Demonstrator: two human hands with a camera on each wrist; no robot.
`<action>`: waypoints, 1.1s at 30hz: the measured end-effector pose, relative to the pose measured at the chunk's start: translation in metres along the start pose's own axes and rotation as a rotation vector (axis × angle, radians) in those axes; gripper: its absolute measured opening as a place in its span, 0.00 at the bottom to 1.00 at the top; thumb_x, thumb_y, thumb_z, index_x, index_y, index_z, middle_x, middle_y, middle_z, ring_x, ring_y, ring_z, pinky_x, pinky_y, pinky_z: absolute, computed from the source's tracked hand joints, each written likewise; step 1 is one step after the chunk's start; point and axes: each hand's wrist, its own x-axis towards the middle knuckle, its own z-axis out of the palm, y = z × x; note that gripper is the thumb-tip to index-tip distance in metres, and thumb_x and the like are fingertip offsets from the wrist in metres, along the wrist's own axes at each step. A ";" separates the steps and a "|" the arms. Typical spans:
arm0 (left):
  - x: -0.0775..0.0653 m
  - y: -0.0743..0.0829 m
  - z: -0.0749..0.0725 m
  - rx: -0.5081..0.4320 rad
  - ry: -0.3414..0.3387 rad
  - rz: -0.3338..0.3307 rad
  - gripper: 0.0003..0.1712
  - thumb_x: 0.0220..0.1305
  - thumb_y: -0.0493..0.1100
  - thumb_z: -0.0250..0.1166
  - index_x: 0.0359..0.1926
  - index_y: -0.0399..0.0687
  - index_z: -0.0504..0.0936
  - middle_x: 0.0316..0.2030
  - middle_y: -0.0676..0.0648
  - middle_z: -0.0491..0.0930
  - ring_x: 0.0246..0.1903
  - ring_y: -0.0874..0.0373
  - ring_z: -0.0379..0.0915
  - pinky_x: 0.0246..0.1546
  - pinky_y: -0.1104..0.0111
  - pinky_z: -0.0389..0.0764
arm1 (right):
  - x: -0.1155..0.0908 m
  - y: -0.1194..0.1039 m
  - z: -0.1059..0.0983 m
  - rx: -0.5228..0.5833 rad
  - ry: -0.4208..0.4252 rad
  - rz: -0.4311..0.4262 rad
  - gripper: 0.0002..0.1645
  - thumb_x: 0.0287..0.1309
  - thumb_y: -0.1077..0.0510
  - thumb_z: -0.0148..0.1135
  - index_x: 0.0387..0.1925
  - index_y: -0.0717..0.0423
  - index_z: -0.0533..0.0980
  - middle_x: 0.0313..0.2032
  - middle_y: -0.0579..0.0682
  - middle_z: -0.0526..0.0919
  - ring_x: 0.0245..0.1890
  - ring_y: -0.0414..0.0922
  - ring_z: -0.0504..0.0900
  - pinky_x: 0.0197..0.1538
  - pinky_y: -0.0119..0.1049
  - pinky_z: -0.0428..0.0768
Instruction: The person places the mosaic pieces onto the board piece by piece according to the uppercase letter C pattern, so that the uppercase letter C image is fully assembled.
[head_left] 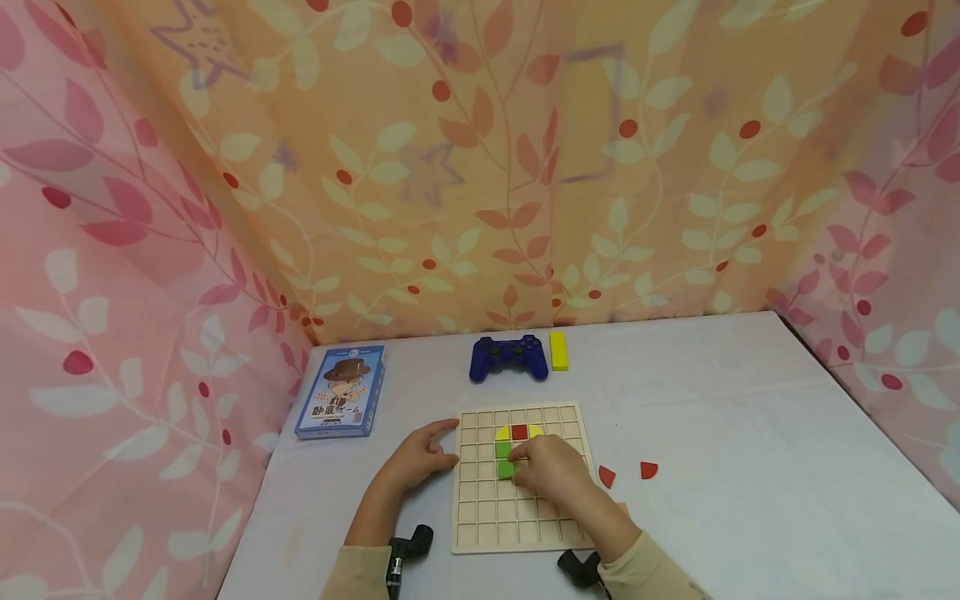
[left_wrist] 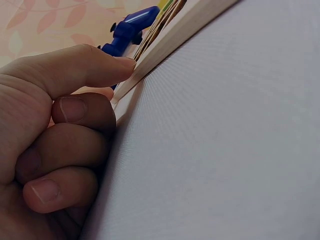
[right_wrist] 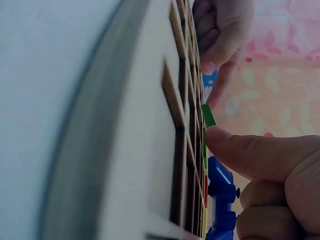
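A wooden grid board (head_left: 476,533) lies on the white table. My left hand (head_left: 416,457) is at its left edge, with the thumb (left_wrist: 107,70) and index finger spread against the rim and the other fingers folded. Over the grid, my right hand (head_left: 553,468) pinches a green square block (head_left: 506,470), which tilts up from the board in the right wrist view. Just above it, another green block (head_left: 503,450) sits in a cell. The row beyond holds a red block (head_left: 519,432) between two rounded yellow pieces, one yellow piece (head_left: 502,433) at its left.
Two loose red pieces, one angular (head_left: 607,477) and one rounded (head_left: 648,470), lie right of the board. Behind it are a blue game controller (head_left: 509,358) and a yellow bar (head_left: 558,351). A blue game box (head_left: 341,392) lies at the back left. Patterned curtains (head_left: 465,167) surround the table.
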 end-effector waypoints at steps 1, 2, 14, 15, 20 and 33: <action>0.000 0.000 0.000 0.002 0.001 -0.002 0.41 0.58 0.36 0.74 0.72 0.43 0.71 0.15 0.54 0.68 0.14 0.63 0.59 0.17 0.71 0.61 | 0.000 0.001 0.002 -0.011 0.007 -0.008 0.16 0.45 0.63 0.70 0.40 0.51 0.90 0.40 0.44 0.89 0.41 0.44 0.84 0.36 0.39 0.78; 0.000 0.000 0.000 0.003 0.001 -0.005 0.41 0.58 0.36 0.74 0.72 0.43 0.71 0.16 0.54 0.68 0.14 0.64 0.59 0.17 0.71 0.62 | 0.001 0.002 0.003 -0.019 0.012 -0.013 0.16 0.45 0.63 0.71 0.40 0.51 0.90 0.40 0.44 0.89 0.41 0.44 0.84 0.36 0.38 0.78; 0.000 0.003 0.000 0.001 -0.001 -0.014 0.41 0.58 0.37 0.75 0.73 0.44 0.71 0.16 0.54 0.68 0.14 0.63 0.60 0.17 0.72 0.62 | 0.003 0.006 0.008 -0.039 0.028 -0.030 0.08 0.53 0.53 0.76 0.37 0.45 0.90 0.38 0.43 0.89 0.40 0.44 0.86 0.39 0.41 0.81; 0.000 0.003 0.000 -0.001 -0.001 -0.012 0.41 0.58 0.37 0.75 0.73 0.44 0.71 0.16 0.54 0.68 0.14 0.63 0.59 0.17 0.72 0.62 | 0.003 0.006 0.008 -0.038 0.031 -0.033 0.07 0.53 0.53 0.76 0.37 0.45 0.90 0.38 0.43 0.89 0.41 0.44 0.86 0.40 0.42 0.81; -0.001 0.003 0.000 -0.015 0.000 -0.010 0.41 0.58 0.36 0.75 0.72 0.42 0.71 0.16 0.54 0.68 0.14 0.63 0.59 0.17 0.72 0.62 | 0.003 0.007 0.009 -0.042 0.040 -0.038 0.07 0.55 0.55 0.75 0.37 0.46 0.90 0.38 0.43 0.89 0.44 0.46 0.87 0.40 0.42 0.82; 0.000 0.003 0.000 -0.022 0.001 -0.021 0.41 0.57 0.36 0.75 0.72 0.43 0.72 0.16 0.53 0.69 0.14 0.63 0.59 0.16 0.71 0.61 | 0.003 0.007 0.003 -0.061 0.020 -0.072 0.09 0.58 0.53 0.73 0.41 0.45 0.90 0.40 0.41 0.89 0.42 0.43 0.86 0.41 0.41 0.81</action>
